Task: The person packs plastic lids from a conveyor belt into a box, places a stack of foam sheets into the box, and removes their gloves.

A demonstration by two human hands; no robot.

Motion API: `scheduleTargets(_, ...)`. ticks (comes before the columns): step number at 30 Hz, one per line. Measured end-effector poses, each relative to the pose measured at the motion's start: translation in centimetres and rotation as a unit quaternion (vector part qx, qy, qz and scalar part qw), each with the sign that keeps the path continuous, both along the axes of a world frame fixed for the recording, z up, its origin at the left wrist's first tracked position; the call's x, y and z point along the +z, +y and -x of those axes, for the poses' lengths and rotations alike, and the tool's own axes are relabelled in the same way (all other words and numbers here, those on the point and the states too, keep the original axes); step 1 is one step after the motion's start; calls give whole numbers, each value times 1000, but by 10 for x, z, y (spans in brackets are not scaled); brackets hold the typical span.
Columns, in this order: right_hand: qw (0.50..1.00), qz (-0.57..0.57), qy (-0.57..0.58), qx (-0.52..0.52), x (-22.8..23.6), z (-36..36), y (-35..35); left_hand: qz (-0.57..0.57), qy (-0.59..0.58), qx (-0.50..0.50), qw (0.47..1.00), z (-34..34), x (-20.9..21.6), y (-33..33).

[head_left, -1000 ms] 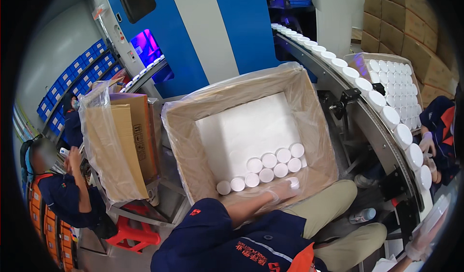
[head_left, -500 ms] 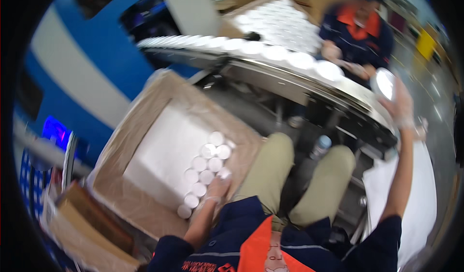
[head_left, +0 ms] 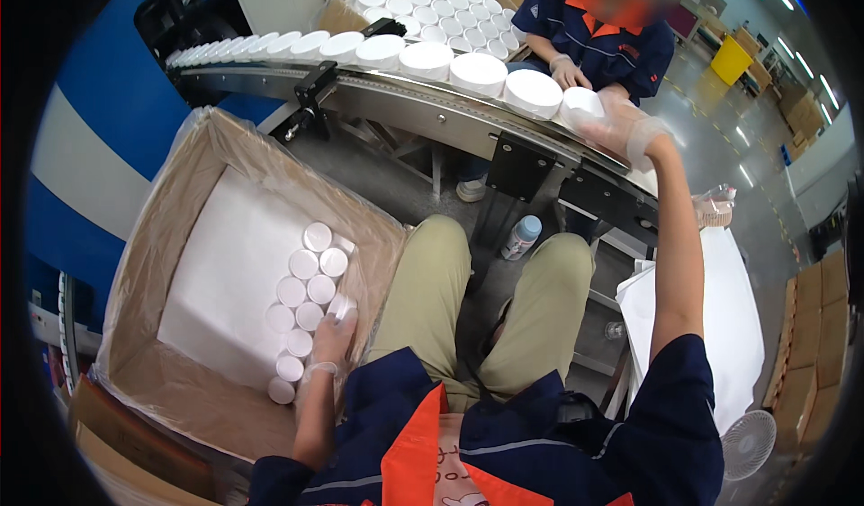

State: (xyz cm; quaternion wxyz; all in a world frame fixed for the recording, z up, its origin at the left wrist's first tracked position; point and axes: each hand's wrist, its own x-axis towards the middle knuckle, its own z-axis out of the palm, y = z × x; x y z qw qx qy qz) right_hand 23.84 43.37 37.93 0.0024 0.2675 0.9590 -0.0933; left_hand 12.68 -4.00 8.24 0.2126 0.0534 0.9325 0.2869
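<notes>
In the lined carton at my left, my left hand (head_left: pixel 333 337) is closed around a white round lid (head_left: pixel 342 306) standing tilted at the edge of the group. Several more white lids (head_left: pixel 309 315) lie flat beside it in staggered rows. At the right end of the conveyor (head_left: pixel 405 108), my right hand (head_left: pixel 621 130) grips another white round lid (head_left: pixel 581 104), fingers along its right side. A line of matching lids (head_left: pixel 477 72) runs up the belt to the left of it. Thin clear gloves cover both hands.
The carton (head_left: pixel 135 227) has a plastic liner and a white sheet (head_left: pixel 211 263) at its bottom. Across the belt sits a co-worker (head_left: pixel 594 34), beside a box of lids (head_left: pixel 441 7). A bottle (head_left: pixel 522 236) stands below the belt; white sheets (head_left: pixel 720 299) lie at right.
My right hand has moved left and in to the belt's end, where it now holds a lid; before, it held one out to the right. My left hand stays in the carton. The view has swung.
</notes>
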Motion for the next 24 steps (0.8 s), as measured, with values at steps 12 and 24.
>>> scheduleTargets(12,828,-77,555,-24,-75,-37,-86,-475,-29,137,869,-20,115,70)
scheduleTargets(24,748,605,263,75,-163,49,-259,-549,-53,5,834,-67,93,109)
